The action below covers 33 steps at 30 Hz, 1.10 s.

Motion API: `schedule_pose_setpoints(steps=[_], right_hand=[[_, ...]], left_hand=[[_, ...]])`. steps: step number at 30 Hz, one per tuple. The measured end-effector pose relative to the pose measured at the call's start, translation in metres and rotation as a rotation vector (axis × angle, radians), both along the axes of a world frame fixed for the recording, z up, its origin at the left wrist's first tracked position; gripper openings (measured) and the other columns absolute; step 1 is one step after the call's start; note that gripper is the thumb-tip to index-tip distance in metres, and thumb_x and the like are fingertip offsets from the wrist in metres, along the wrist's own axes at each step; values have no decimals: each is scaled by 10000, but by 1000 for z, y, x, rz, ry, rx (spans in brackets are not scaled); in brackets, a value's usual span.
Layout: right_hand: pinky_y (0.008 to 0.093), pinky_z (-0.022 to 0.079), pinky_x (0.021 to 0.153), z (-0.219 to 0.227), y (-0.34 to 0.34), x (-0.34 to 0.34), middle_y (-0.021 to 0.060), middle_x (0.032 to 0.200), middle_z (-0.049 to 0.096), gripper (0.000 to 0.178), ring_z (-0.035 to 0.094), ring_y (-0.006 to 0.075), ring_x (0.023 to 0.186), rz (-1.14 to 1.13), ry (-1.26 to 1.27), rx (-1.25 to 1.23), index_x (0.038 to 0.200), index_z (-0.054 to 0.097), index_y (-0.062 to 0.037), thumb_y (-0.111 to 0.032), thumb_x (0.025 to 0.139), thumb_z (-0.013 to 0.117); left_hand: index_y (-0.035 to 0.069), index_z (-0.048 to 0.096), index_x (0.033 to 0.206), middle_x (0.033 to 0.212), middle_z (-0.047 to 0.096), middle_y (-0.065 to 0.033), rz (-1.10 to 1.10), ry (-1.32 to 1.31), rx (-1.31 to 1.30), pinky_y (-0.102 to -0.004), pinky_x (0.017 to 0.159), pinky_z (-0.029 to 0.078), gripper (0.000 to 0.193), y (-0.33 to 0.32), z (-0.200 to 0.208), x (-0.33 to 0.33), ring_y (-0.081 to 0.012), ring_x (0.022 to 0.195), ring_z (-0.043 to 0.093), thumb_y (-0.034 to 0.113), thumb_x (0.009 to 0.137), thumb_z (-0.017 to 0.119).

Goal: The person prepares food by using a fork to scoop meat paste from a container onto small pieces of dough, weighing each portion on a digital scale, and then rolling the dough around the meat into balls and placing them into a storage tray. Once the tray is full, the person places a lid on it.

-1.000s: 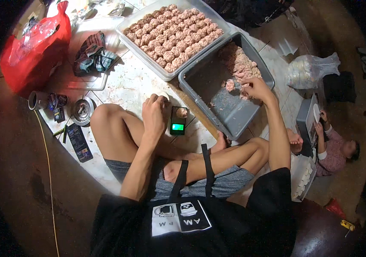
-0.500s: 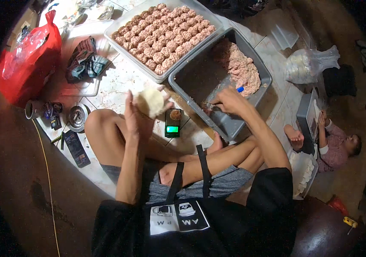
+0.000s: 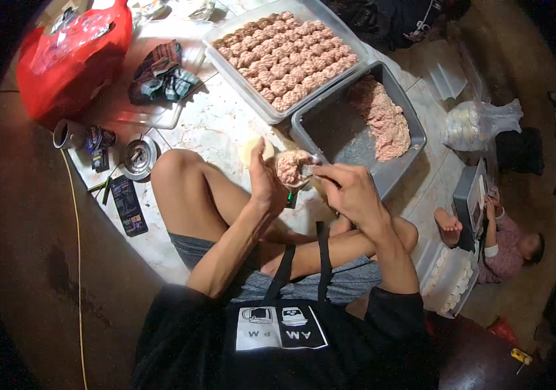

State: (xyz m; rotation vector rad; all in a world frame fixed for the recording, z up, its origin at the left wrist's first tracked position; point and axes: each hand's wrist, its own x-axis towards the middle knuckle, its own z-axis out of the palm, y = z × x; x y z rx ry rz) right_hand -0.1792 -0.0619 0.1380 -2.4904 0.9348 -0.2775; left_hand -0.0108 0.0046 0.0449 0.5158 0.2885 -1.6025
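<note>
Ahead, a clear container [image 3: 239, 83] of meat mounds [image 3: 284, 60] stands beside a grey tub [image 3: 343, 140]. By the tub's left edge, your right hand [image 3: 354, 188] meets your left hand [image 3: 267, 183]: the left cups a lump of meat [image 3: 288, 167], a pale disc [image 3: 248, 153] left of it; the right pinches a small, mostly hidden tool [image 3: 308, 170] at the lump.

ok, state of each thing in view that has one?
left bare hand: holding pink minced filling
right bare hand: gripping small grey tool
clear rectangular plastic container: open, filled with pink meatballs
grey rectangular plastic tub: open, partly filled
black rectangular scale: lit green, mostly hidden
checked red-teal cloth: crumpled
red plastic bag: upright, bulging
</note>
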Motion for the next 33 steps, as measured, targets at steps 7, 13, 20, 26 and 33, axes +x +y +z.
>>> schedule_pose_setpoints(steps=[7,13,20,26,33], right_hand=[[499,564,693,8,47,19,216,889,694,188,702,435,780,-155,0,-94,1128,726,-58,-91,963,641],[463,562,731,30,36,-1,191,944,741,179,727,402,839,-242,160,-107,1117,739,-57,-81,950,681],[290,487,612,-15,30,-1,56,766,734,201,638,90,679,-564,-86,356,1083,758,-34,-201,972,769],[211,448,659,-50,36,14,-50,817,678,227,557,18,741,-571,-465,762,1012,773,14,-211,986,788],[243,506,686,-27,16,9,-11,845,728,207,610,42,795,-451,-401,626,1040,758,30,-170,988,767]], left_hand=[[-66,641,1174,1071,747,-242,189,44,-30,-470,943,576,747,-3,-19,6,-366,999,732,618,1038,375],[-23,644,1215,1094,765,-222,91,-251,38,-414,952,572,676,6,-33,23,-321,971,751,586,1062,393],[-31,551,1456,1445,632,-205,-34,120,-137,-484,1145,461,656,12,0,11,-340,1364,585,511,1104,437],[73,526,1526,1440,644,-116,-98,-86,-136,-427,1117,462,624,18,3,-6,-236,1266,628,529,1110,436],[98,440,1591,1614,491,-102,-113,113,-331,-496,1234,347,643,17,-3,-3,-243,1455,490,541,1131,359]])
